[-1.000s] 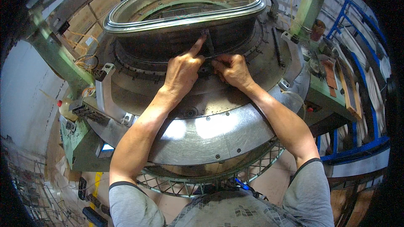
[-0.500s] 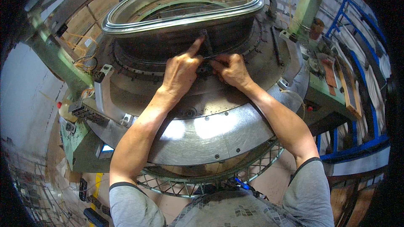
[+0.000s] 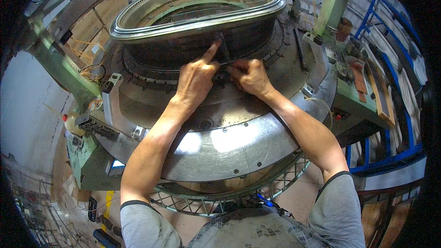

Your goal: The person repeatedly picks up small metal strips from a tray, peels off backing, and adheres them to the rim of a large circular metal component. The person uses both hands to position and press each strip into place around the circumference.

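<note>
Both of my hands work at the near side of a large round metal machine, low on the dark cylinder wall (image 3: 170, 51). My left hand (image 3: 196, 77) has its index finger stretched upward, the tip against a narrow dark strip (image 3: 225, 51) that stands against the wall. Its other fingers are curled in, and what they grip is hidden. To its right, my right hand (image 3: 253, 77) is closed in a pinch at the strip's lower end. A thin dark piece shows between the two hands, too small to name.
A shiny ring (image 3: 197, 28) tops the cylinder. Around it lies a broad plate with a polished metal rim (image 3: 225, 149). A dark bar (image 3: 300, 49) rests on the right of the plate. Green posts (image 3: 69, 66) flank the machine; a blue rack (image 3: 388, 174) stands at right.
The hands keep nearly the same place and pose. My left index fingertip and the surroundings have shifted very slightly left in the view.
</note>
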A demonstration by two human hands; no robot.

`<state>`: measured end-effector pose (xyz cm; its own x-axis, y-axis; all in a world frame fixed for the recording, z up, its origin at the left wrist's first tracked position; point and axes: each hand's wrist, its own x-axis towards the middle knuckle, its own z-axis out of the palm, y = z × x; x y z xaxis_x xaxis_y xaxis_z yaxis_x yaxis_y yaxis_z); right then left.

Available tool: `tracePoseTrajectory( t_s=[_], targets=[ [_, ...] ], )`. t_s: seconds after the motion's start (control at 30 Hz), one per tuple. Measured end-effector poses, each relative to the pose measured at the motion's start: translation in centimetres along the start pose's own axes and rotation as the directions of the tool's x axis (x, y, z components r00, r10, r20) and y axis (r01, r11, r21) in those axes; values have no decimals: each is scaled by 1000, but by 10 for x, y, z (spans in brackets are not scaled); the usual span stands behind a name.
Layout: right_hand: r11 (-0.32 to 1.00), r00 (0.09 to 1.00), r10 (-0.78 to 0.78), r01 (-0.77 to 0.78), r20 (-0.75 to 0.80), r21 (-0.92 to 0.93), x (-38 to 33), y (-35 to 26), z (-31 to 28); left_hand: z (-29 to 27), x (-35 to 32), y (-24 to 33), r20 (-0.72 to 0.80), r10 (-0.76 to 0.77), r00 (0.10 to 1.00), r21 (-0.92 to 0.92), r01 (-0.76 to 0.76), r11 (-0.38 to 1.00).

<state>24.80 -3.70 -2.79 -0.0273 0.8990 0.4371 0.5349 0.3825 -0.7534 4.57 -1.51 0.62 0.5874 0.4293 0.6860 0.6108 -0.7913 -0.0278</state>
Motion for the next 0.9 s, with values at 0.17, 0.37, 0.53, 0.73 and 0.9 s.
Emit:
tracePoseTrajectory(
  t_s=[0.17, 0.37, 0.53, 0.73, 0.9],
  targets=[
    [1000, 1000, -21, 21, 5, 13, 0, 0, 0, 0, 0, -1, 49, -23, 999, -4, 23, 1000],
    [1000, 1000, -26, 26, 1, -1, 0, -3, -1, 2, 0, -1, -11, 7, 1000, -15, -7, 1000],
    [999, 1000, -29, 30, 7, -25, -1, -5, -3, 1, 0, -1, -8, 11, 1000, 0, -11, 1000],
    [1000, 1000, -15, 15, 4, -24, -2, -7, -3, -1, 0, -1, 85, -48, 995, -18, 49, 999],
    [1000, 1000, -26, 26, 10, -5, -1, -7, -2, -1, 1, 0, 103, -55, 993, -13, 56, 998]
  ],
)
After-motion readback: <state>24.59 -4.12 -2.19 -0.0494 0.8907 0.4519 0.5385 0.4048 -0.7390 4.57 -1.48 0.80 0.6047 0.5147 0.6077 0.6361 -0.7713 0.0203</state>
